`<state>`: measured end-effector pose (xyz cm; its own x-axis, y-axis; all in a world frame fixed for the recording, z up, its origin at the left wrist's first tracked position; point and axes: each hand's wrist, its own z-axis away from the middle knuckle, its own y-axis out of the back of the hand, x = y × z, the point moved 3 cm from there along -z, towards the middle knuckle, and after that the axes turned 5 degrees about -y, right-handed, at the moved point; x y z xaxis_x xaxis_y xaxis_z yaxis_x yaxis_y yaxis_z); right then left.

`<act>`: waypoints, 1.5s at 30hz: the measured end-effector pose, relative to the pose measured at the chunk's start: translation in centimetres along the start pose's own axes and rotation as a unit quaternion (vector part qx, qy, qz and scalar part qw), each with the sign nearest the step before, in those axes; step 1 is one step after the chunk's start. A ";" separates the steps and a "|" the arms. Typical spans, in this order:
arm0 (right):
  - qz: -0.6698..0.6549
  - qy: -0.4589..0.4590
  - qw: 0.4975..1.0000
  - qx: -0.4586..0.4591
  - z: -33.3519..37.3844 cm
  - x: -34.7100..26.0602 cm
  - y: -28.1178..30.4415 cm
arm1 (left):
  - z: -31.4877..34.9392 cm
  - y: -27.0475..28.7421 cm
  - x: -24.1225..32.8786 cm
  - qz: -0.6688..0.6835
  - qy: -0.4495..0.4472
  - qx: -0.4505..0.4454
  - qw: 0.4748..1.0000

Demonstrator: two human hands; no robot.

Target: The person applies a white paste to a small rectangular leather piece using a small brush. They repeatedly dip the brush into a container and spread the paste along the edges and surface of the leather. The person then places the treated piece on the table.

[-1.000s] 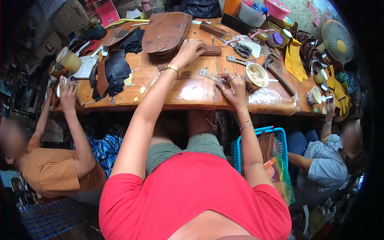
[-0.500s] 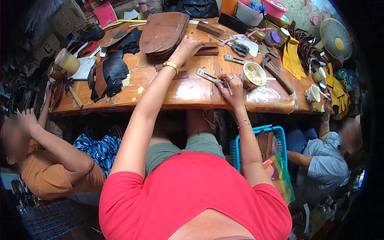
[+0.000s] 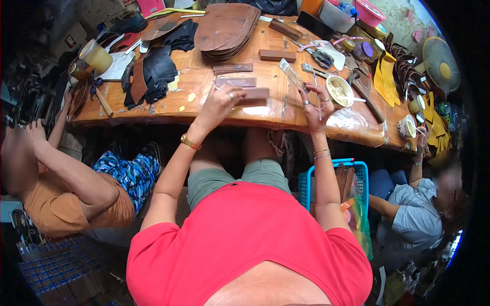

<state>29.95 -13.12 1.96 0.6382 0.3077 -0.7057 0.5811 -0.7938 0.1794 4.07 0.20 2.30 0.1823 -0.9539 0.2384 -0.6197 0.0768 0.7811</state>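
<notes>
Two brown strips (image 3: 233, 68) are laid flat on the worktop (image 3: 196, 79), one farther back w/ a gap between; a held strip (image 3: 258, 96) is gripped at its L end by the L hand (image 3: 220, 104), thumb & fingers closed, slightly blurred. It's held over the worktop's front part, just nearer the person than the laid pair; whether the surface is touched can't be told. By the R hand (image 3: 317, 106), fingers part-curled, a metal piece (image 3: 291, 73) is pinched at its near end, w/ a thin stick (image 3: 320, 113) also kept in the grip. Pale lines seem to show on the laid pair, so those two are judged done; on the held strip none can be made out. Apparently left: a block of strips (image 3: 276, 55) nr. the middle & a second block (image 3: 286, 29) behind, neither touched by a hand.
</notes>
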 end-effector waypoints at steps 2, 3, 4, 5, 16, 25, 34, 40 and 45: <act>-0.022 0.000 0.999 -0.044 -0.3 -1.4 -0.8 | 1.4 -0.8 0.4 0.029 -0.009 -0.034 0.999; -0.023 0.007 0.996 -0.084 -0.1 -1.6 -1.3 | 1.6 -0.9 0.5 0.047 -0.001 -0.021 0.999; -0.024 0.013 0.992 -0.123 0.0 -1.6 -1.9 | 1.7 -1.1 0.4 0.064 0.008 -0.007 0.998; -0.025 0.019 0.986 -0.161 0.2 -1.8 -2.3 | 1.9 -1.2 0.5 0.081 0.016 0.006 0.997; -0.002 0.080 0.959 -0.271 2.2 -3.1 -6.4 | 2.8 0.7 -1.1 0.211 0.148 0.077 0.963; 0.030 0.062 0.962 -0.264 2.5 -2.6 -6.3 | 2.9 0.6 -0.9 0.163 0.133 0.061 0.976; 0.036 0.015 0.967 -0.253 2.5 -1.8 -6.0 | 2.9 0.0 -1.2 0.169 0.133 0.077 0.973; -0.042 -0.125 0.949 -0.285 1.7 -1.7 -5.9 | 2.5 0.1 -1.4 0.143 0.108 0.096 0.979; -0.101 -0.191 0.932 -0.292 1.8 -0.2 -6.2 | 2.2 -0.1 -1.3 0.132 0.114 0.114 0.978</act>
<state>25.31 -9.24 -0.21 0.3241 0.1223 -0.9381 0.9169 -0.2848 0.2797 2.25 0.76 0.64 0.1427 -0.8178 0.5575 -0.8174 0.2202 0.5323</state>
